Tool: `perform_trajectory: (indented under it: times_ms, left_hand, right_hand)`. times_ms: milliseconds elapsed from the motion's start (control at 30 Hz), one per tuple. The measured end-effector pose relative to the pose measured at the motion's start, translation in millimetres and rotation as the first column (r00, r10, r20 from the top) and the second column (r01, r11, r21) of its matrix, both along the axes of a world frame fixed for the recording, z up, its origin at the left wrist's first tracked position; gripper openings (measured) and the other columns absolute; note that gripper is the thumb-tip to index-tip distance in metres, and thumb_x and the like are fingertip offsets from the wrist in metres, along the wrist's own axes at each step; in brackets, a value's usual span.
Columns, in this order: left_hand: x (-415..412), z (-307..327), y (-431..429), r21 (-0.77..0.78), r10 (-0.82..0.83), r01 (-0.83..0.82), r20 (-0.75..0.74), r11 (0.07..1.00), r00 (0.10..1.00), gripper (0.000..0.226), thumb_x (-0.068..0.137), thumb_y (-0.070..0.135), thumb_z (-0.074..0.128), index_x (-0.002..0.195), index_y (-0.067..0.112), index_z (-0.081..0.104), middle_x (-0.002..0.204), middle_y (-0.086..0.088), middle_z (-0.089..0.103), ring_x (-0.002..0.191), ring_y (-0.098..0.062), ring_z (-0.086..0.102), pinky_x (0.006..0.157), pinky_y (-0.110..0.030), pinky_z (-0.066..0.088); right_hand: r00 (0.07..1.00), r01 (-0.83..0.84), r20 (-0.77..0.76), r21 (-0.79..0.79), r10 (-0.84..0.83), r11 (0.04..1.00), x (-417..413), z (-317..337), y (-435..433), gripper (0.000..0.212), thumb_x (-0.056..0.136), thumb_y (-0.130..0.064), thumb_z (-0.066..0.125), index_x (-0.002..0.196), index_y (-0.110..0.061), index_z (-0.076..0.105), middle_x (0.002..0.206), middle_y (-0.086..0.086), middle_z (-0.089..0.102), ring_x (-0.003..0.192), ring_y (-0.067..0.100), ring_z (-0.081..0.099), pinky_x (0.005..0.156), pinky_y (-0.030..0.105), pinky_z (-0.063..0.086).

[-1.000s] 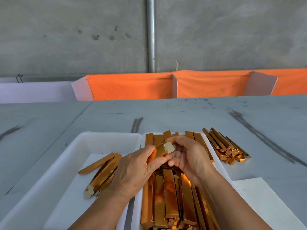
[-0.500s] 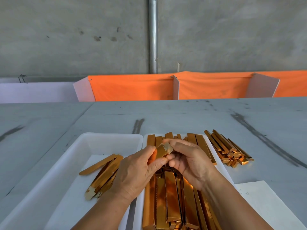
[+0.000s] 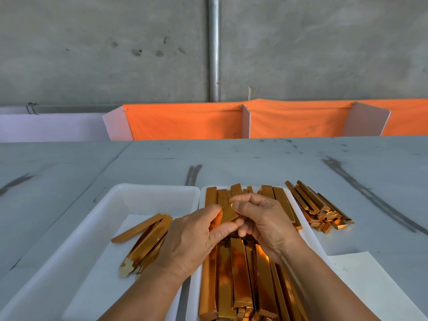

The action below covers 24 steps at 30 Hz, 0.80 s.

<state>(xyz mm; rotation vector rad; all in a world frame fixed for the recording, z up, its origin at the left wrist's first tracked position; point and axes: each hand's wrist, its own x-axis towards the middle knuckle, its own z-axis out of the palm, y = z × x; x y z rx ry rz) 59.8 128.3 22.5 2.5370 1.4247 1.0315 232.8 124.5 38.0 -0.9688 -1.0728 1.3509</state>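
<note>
Gold foil sleeve (image 3: 228, 215) is pinched btw both grips: left grip (image 3: 192, 239) clamped at its 7 o'clock side, right grip (image 3: 264, 223) on the 1 o'clock end, just above the right tray (image 3: 202, 195). Prob featherlight thin card w/ slick foil that creases easily, so hold by the edges.
</note>
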Motion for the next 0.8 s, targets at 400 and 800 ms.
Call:
perform_trajectory:
  times_ms: [400,800]
  left_hand:
    - [0.0,0.6,0.2,-0.022,-0.017,0.017,0.007,1.0,1.0,0.06,0.081,0.077,0.03,0.101,0.026,0.055,0.06,0.012,0.035,0.051,-0.001,0.04,0.048,-0.012,0.031]
    - [0.2,-1.4,1.4,0.029,0.02,-0.021,0.023,0.999,1.0,0.049,0.084,0.076,0.037,0.09,0.029,0.05,0.056,0.013,0.033,0.049,-0.001,0.039,0.049,-0.013,0.025]
  right_hand:
    - [0.999,-0.021,-0.036,-0.021,0.02,1.0,1.3,-0.3,1.8,0.01,0.093,-0.002,0.062,0.095,-0.004,0.071,0.057,0.014,0.062,0.038,0.017,0.054,0.045,0.023,0.051]
    - [0.987,0.036,0.151,0.114,-0.053,0.993,0.1,-3.2,-0.5,0.017,0.092,-0.011,0.066,0.079,-0.018,0.074,0.066,0.013,0.066,0.048,0.018,0.059,0.054,0.023,0.052]
